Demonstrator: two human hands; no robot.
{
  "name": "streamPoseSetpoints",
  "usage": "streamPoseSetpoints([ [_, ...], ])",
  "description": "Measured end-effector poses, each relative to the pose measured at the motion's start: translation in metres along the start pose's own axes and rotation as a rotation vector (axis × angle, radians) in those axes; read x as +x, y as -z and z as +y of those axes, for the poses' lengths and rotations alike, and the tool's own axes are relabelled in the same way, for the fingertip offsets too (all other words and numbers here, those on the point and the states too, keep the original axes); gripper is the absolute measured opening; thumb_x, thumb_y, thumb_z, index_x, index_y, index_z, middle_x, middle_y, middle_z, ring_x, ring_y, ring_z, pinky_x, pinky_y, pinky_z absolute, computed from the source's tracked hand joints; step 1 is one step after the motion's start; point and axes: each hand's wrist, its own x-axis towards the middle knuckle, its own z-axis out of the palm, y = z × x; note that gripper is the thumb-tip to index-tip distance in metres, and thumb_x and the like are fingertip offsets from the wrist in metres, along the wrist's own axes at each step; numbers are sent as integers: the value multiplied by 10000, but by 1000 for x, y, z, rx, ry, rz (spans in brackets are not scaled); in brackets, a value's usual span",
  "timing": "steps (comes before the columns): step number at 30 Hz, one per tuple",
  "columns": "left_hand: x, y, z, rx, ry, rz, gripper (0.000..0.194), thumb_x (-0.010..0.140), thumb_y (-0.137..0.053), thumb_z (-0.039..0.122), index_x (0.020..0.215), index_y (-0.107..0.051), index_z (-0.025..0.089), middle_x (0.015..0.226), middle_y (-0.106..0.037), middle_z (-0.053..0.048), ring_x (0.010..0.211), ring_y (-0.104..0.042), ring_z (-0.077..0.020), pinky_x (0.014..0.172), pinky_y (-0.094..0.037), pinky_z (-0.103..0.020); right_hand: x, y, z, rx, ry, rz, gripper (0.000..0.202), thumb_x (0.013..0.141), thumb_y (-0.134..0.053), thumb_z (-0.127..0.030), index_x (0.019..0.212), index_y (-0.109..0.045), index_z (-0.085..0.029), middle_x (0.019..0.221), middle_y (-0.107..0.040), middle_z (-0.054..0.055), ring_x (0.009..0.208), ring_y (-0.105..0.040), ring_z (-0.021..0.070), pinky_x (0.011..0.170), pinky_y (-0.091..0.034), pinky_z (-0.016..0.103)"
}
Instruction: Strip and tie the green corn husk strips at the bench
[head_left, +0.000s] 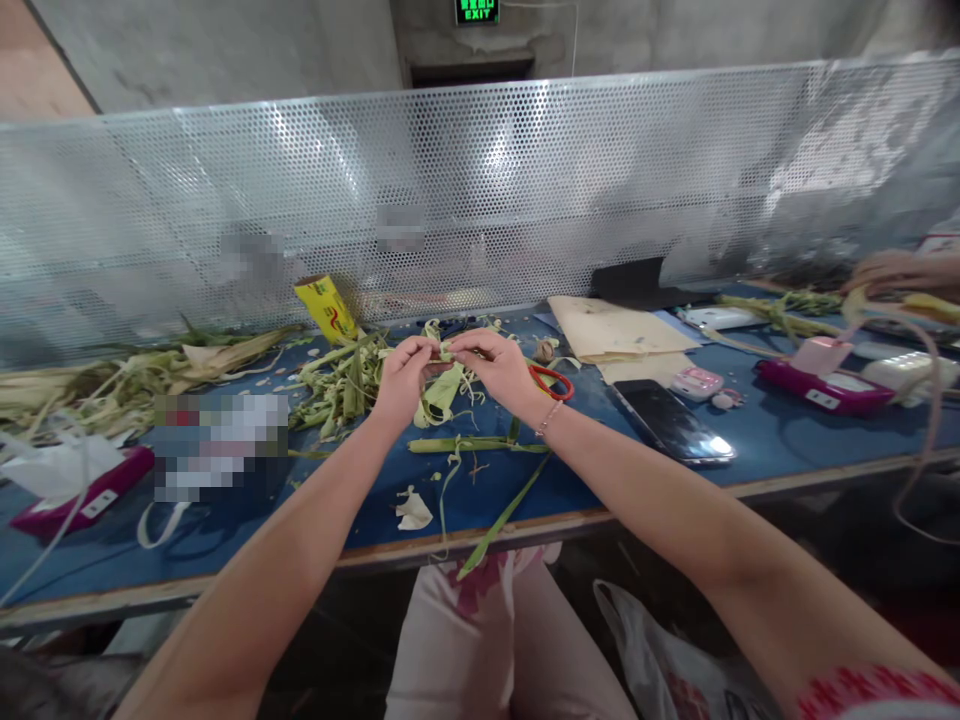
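Observation:
My left hand (403, 380) and my right hand (496, 368) meet above the table, fingertips pinched on a small pale-green leaf strip (445, 352). Most of the strip is hidden by the fingers. A broad pale leaf (441, 396) hangs or lies just below them; I cannot tell which. Beside my left hand is a heap of cut green stalks and curled leaf pieces (337, 385). A red loop (553, 383), perhaps a scissors handle, shows beside my right wrist. Nearer me lie a green stalk (457, 444) and a long narrow leaf (504, 516), which sticks out over the table edge.
A perforated metal screen (480, 190) closes off the blue table's back. To the right are a phone (671, 420), brown paper (607, 330) and a purple box (825, 388). Long dry leaves (165, 375) and a tissue pack (82, 490) lie left. Another person's hand (900, 272) shows far right.

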Motion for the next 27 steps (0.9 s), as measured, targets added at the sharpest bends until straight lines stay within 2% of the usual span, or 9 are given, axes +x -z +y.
streamPoseSetpoints([
  [4, -3, -4, 0, 7, 54, 67, 171, 585, -674, 235, 676, -542, 176, 620, -570, 22, 590, -568, -103, 647, -495, -285, 2, -2, 12, 160, -143, 83, 100, 691, -583, -199, 765, -650, -197, 830, -656, 20, 792, -606, 126, 766, -487, 289],
  [8, -6, -6, -3, 108, 125, -6, 221, 600, -677, 340, 649, -580, 148, 566, -574, 0, 535, -542, -102, 572, -475, -262, 2, -2, 16, 238, -188, 102, 117, 667, -596, -198, 768, -653, -188, 815, -660, 13, 770, -606, 121, 773, -482, 292],
  [14, -8, -8, -5, 127, 87, 38, 219, 598, -677, 352, 626, -622, 142, 569, -604, -4, 500, -524, -83, 542, -454, -235, 1, -4, 12, 266, -212, 103, 124, 648, -608, -213, 759, -661, -194, 806, -656, 11, 769, -594, 123, 776, -470, 295],
  [21, -8, -10, -4, 84, 108, 71, 171, 561, -697, 302, 584, -626, 148, 532, -613, 4, 519, -549, -82, 564, -449, -219, 0, -9, 8, 436, -364, 119, 139, 589, -655, -250, 715, -658, -194, 720, -637, -1, 700, -571, 115, 742, -467, 294],
  [27, -6, -7, -2, 234, 66, 50, 149, 543, -684, 264, 527, -599, 143, 495, -587, 12, 484, -514, -75, 523, -409, -211, -1, -11, 0, 562, -455, 145, 148, 535, -683, -227, 673, -656, -184, 674, -625, -11, 643, -552, 92, 709, -465, 278],
])
